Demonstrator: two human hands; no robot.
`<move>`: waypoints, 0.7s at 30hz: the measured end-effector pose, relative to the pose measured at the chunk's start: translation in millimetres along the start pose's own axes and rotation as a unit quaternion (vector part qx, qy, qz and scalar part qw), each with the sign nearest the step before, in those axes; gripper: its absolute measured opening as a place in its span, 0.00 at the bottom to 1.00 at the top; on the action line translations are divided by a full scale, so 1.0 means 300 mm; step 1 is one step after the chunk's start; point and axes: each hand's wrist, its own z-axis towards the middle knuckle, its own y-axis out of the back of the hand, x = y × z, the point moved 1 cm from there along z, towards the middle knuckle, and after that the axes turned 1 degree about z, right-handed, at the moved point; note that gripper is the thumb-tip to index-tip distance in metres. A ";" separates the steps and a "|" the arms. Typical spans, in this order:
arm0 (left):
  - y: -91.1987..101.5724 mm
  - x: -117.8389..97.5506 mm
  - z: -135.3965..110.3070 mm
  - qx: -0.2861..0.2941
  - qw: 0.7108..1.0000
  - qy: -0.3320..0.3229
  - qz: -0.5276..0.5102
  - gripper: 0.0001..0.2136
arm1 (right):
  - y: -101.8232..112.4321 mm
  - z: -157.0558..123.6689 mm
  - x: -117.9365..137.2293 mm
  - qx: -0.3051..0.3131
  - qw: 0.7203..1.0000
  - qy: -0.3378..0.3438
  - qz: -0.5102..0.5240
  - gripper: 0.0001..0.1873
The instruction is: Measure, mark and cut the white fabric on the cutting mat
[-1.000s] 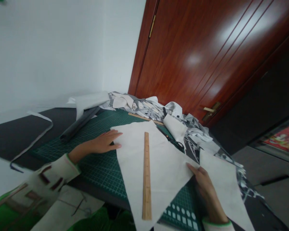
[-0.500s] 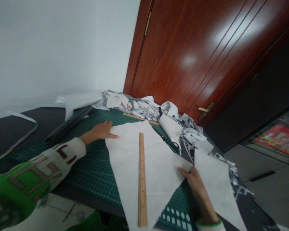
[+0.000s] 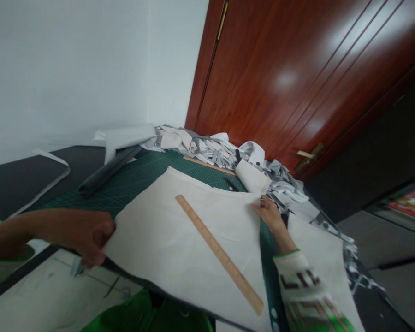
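A large piece of white fabric (image 3: 152,230) lies over the green cutting mat (image 3: 152,168), with a wooden ruler (image 3: 217,251) slanting across its top. My left hand (image 3: 90,234) is closed at the fabric's left corner, near the table's front edge. At the far right corner, my right hand (image 3: 270,213) pinches the fabric between thumb and fingers. Just behind the fabric's far edge, scissors (image 3: 232,185) show in part; the rest of them is hidden under the cloth.
Heaped white and grey fabric scraps (image 3: 210,150) line the back, with another wooden ruler (image 3: 207,164) before them. A dark roll (image 3: 107,171) lies at left. Another white fabric piece (image 3: 318,258) rests at right. Behind stands a brown door (image 3: 263,83).
The fabric has turned counter-clockwise, and the ruler on it now slants instead of pointing away from me. My left hand came nearer to me; my right hand moved farther away.
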 end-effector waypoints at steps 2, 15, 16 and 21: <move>0.028 0.032 -0.046 -0.026 0.998 0.032 0.041 0.13 | -0.046 0.033 0.011 -0.018 0.999 -0.003 -0.047 0.15; 0.110 -0.147 0.138 -0.237 0.951 -0.071 0.186 0.29 | -0.155 -0.473 0.230 0.288 0.933 0.020 -0.214 0.17; 0.096 -0.176 0.164 -0.222 0.952 -0.092 0.191 0.30 | -0.150 -0.481 0.228 0.294 0.931 0.004 -0.215 0.14; 0.033 -0.277 0.269 -0.167 0.937 -0.222 0.210 0.27 | -0.136 -0.478 0.189 0.299 0.937 -0.004 -0.182 0.07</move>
